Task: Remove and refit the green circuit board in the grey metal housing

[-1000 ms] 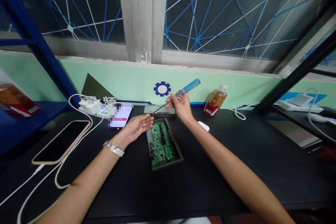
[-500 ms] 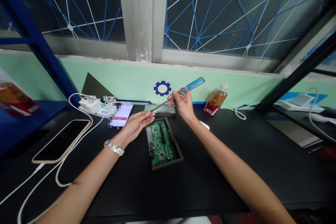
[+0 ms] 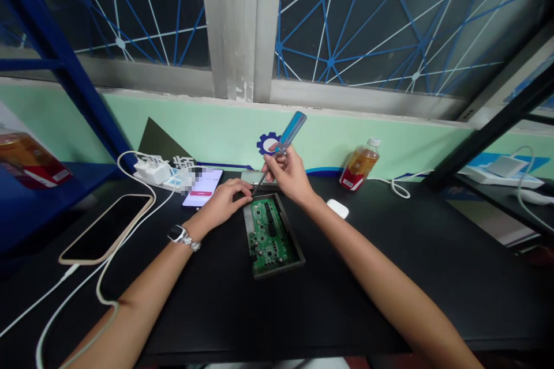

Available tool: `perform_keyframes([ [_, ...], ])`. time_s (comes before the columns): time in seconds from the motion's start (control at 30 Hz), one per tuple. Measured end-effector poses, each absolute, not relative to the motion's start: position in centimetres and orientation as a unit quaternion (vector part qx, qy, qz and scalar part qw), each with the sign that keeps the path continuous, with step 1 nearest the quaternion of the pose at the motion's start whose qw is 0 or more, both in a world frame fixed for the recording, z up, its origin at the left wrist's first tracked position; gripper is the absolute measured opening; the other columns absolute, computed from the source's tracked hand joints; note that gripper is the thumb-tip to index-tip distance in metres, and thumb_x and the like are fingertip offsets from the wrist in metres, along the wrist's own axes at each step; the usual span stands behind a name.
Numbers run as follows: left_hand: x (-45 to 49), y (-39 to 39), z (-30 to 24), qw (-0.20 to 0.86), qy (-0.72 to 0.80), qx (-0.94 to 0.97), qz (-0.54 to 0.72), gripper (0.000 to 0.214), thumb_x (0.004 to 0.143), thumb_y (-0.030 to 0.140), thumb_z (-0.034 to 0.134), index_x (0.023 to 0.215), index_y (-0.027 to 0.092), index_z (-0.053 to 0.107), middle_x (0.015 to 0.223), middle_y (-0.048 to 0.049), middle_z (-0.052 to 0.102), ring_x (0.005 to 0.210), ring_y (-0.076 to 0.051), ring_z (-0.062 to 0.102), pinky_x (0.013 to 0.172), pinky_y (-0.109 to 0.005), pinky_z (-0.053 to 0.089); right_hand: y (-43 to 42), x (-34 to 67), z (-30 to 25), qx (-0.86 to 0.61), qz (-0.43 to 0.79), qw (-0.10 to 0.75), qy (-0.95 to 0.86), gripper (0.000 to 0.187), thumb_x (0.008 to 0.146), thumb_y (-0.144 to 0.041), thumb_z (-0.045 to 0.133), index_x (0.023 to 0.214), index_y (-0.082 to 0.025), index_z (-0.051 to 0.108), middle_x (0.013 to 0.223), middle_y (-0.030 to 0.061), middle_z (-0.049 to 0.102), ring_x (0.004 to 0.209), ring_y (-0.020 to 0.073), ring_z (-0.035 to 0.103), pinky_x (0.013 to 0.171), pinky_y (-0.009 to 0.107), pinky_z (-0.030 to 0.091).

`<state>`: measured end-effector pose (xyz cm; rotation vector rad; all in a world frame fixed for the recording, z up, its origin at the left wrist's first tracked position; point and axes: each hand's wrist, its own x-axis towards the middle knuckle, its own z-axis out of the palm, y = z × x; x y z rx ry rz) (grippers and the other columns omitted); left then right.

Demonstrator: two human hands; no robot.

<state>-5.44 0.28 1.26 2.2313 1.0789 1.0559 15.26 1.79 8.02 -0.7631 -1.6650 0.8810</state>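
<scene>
My right hand (image 3: 289, 174) is closed around a screwdriver (image 3: 291, 131) with a blue clear handle. Its shaft slants down to the left, the tip low at the far left corner of an open metal case. Inside that case lies a green circuit board (image 3: 270, 233). My left hand (image 3: 225, 202) is pinched beside the screwdriver tip, over the same corner. Whatever sits between those fingertips is too small to make out. Behind the case, partly covered by my right hand, is a flat grey metal piece (image 3: 251, 177).
Left on the black table (image 3: 346, 300) are a phone (image 3: 106, 230), white cables, a power strip (image 3: 184, 180) with chargers and a lit phone (image 3: 203, 187). To the right stand a drink bottle (image 3: 360, 164) and a white earphone case (image 3: 337, 209).
The screwdriver has swung steeper, its tip lowered to the case corner. My left hand has turned over, fingers now pointing down there. The view has shifted slightly.
</scene>
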Motion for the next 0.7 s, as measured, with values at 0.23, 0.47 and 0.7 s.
perform_keyframes([
  [0.23,-5.5,0.5,1.5,0.184,0.387,0.816,0.388,0.009,0.089,0.026,0.064,0.091,0.021,0.071,0.101,-0.006,0.071,0.097,-0.023,0.064,0.083,-0.035,0.048,1.5,13.1,9.3,-0.335,0.274,0.409,-0.803,0.03,0.097,-0.042,0.05,0.118,-0.02,0.049,0.077,0.0019,0.067,0.063,0.014,0.061,0.064,0.03,0.049],
  [0.47,-5.6,0.6,1.2,0.169,0.41,0.804,0.396,0.011,0.09,0.026,0.062,0.092,0.02,0.071,0.099,-0.0054,0.071,0.09,-0.021,0.064,0.075,-0.033,0.047,1.8,12.8,8.0,-0.335,0.248,0.408,-0.812,0.027,0.1,-0.038,0.046,0.119,-0.02,0.048,0.074,0.0006,0.065,0.061,0.0142,0.062,0.062,0.029,0.046],
  [0.7,-5.6,0.4,1.2,0.166,0.431,0.802,0.378,0.011,0.09,0.028,0.062,0.09,0.02,0.07,0.095,-0.0049,0.071,0.084,-0.021,0.063,0.074,-0.033,0.047,1.7,12.7,8.0,-0.331,0.261,0.402,-0.813,0.03,0.099,-0.042,0.047,0.119,-0.02,0.05,0.075,0.0009,0.066,0.061,0.0145,0.062,0.062,0.03,0.047],
])
